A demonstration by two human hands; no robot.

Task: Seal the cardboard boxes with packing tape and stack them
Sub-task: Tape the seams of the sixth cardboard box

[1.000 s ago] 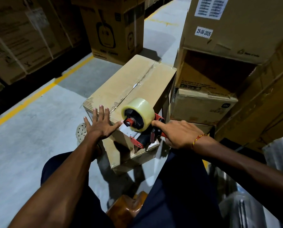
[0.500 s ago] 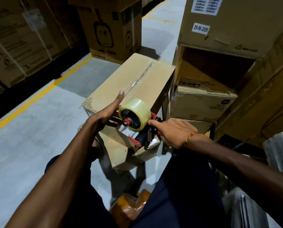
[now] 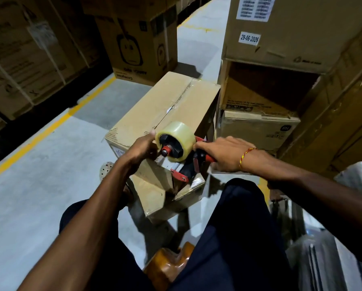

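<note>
Head view: the right hand (image 3: 222, 154) grips the tape gun (image 3: 181, 152) at the near end of the box (image 3: 154, 110). Its seam runs far-right. The left hand (image 3: 143, 144), fingers curled, touches the roll's left side.

We stand on a smooth grey concrete floor (image 3: 39, 185) marked by a yellow painted line (image 3: 49, 131) running diagonally away. Stacked brown cartons (image 3: 24, 59) line the left side in shadow, and a tall printed carton (image 3: 138, 43) stands ahead. The light is dim, brightest down the far aisle (image 3: 201, 22).
</note>
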